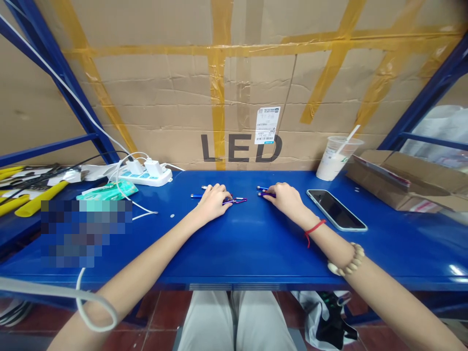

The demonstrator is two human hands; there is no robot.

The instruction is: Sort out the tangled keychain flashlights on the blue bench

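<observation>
My left hand (pixel 215 201) rests low over the blue tabletop (pixel 234 243), fingers curled and pinched on a slim, shiny purple pen (pixel 240 200) that points right. From under that hand's left side stick out the ends of a blue pen (pixel 196 196) and another pen-like stick (pixel 204 187). Across a short gap, my right hand (pixel 285 197) is closed with its fingertips on a purple pen-like stick (pixel 262 194). A blue pen-like stick (pixel 261 188) shows just behind it, partly covered by the fingers. The palms hide most of these sticks.
A phone (pixel 337 209) lies right of my right hand, with a drink cup with a straw (pixel 334 158) and an open cardboard box (pixel 398 183) beyond. At left are a power strip (pixel 161 176), a green packet (pixel 109 191), cables and yellow-handled tools (pixel 42 197). A large carton (pixel 164 107) stands behind.
</observation>
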